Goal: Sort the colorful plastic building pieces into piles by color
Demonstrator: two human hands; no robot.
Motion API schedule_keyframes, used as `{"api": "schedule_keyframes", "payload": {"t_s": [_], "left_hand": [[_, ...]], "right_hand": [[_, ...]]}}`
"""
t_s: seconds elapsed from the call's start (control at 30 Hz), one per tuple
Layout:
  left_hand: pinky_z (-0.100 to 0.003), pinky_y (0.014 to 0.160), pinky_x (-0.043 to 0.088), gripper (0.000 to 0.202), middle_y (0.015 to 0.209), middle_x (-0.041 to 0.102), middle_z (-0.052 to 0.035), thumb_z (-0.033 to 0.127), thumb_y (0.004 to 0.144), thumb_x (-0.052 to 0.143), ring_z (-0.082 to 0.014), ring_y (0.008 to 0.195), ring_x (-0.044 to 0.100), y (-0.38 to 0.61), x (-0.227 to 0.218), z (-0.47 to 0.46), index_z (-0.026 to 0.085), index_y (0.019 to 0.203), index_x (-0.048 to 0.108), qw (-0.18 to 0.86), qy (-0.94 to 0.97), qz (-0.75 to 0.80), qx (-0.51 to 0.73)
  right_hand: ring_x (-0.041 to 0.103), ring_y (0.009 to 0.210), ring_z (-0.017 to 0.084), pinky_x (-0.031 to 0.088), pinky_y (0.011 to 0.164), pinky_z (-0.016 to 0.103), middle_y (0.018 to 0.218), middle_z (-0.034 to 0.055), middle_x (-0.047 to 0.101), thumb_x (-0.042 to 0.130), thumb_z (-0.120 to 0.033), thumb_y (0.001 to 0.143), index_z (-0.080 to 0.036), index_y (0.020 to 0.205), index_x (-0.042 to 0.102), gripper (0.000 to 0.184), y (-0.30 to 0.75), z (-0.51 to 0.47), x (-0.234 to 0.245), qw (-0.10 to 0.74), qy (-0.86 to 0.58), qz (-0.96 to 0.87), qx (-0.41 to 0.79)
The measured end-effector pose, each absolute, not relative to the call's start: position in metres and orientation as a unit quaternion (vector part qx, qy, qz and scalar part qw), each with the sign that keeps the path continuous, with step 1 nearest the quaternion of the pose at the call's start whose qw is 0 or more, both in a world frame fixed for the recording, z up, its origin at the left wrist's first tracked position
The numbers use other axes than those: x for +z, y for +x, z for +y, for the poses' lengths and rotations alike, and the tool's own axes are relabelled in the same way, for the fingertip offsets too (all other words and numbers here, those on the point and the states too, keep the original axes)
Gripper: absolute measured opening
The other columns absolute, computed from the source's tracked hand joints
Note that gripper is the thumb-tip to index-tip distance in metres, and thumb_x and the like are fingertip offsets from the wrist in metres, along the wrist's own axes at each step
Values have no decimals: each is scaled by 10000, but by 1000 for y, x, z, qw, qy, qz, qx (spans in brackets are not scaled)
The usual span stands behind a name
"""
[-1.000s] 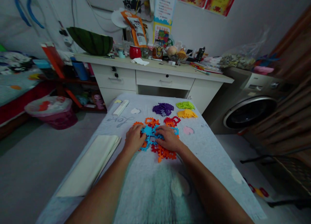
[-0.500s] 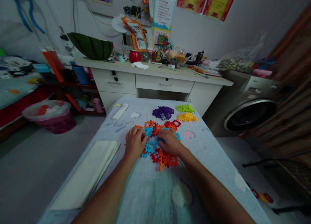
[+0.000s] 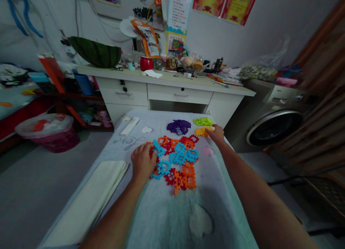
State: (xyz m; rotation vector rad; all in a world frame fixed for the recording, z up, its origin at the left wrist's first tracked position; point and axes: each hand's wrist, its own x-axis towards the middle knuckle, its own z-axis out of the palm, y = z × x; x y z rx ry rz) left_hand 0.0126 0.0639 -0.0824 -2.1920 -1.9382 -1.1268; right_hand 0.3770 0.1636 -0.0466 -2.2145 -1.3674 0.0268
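A flat sheet of joined plastic tiles point(image 3: 176, 161), blue, red and orange, lies on the pale blue cloth of a small table point(image 3: 161, 213). My left hand point(image 3: 142, 162) rests on the sheet's left edge, fingers curled down onto the tiles. My right hand point(image 3: 216, 133) is stretched far forward to a heap of yellow tiles point(image 3: 202, 131), its fingers bent onto the heap. Beyond lie a purple heap point(image 3: 178, 126) and a green heap point(image 3: 203, 121).
A folded cream cloth point(image 3: 88, 202) lies along the table's left side, a white stick-shaped box point(image 3: 129, 126) at its far left corner. Behind stand a cluttered white desk point(image 3: 172, 92), a washing machine point(image 3: 272, 116) at right and a pink bin point(image 3: 47, 132) at left.
My right hand left the tile sheet and reached forward and right to the yellow heap. My left hand stayed on the sheet's left edge. The blue tiles now show uncovered.
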Motion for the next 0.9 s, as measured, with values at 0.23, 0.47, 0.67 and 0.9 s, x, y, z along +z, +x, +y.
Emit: {"api": "schedule_keyframes", "payload": {"t_s": [0.23, 0.47, 0.67, 0.9], "left_hand": [[-477, 1044, 387, 486, 1313, 535, -155, 275, 813, 571, -325, 1233, 483, 15, -88, 67, 159, 1278, 495, 31, -678, -613, -405], [-490, 1035, 402, 435, 1309, 531, -150, 284, 817, 564, -322, 1226, 486, 14, -94, 68, 176, 1238, 540, 19, -688, -621, -376], [-473, 1023, 406, 369, 1236, 584, -123, 270, 806, 564, -310, 1168, 515, 15, -94, 68, 192, 1166, 596, 12, -706, -608, -364], [-472, 1013, 403, 326, 1240, 599, -112, 279, 817, 554, -308, 1175, 513, 15, -93, 66, 208, 1127, 627, -2, -713, -604, -356]], "right_hand": [[544, 1212, 333, 444, 952, 446, 1344, 174, 546, 627, -608, 759, -181, 1336, 524, 725, 392, 189, -62, 207, -811, -538, 100], [559, 1109, 307, 456, 904, 409, 1251, 150, 563, 698, -521, 694, -173, 1216, 546, 646, 378, 163, -64, 172, -790, -586, 50], [562, 1009, 268, 450, 892, 392, 1136, 115, 570, 728, -344, 658, -178, 1111, 542, 517, 383, 109, -64, 160, -737, -656, -1], [569, 997, 260, 467, 887, 401, 1098, 101, 563, 772, -364, 644, -175, 1108, 536, 554, 370, 69, -53, 197, -684, -701, 47]]}}
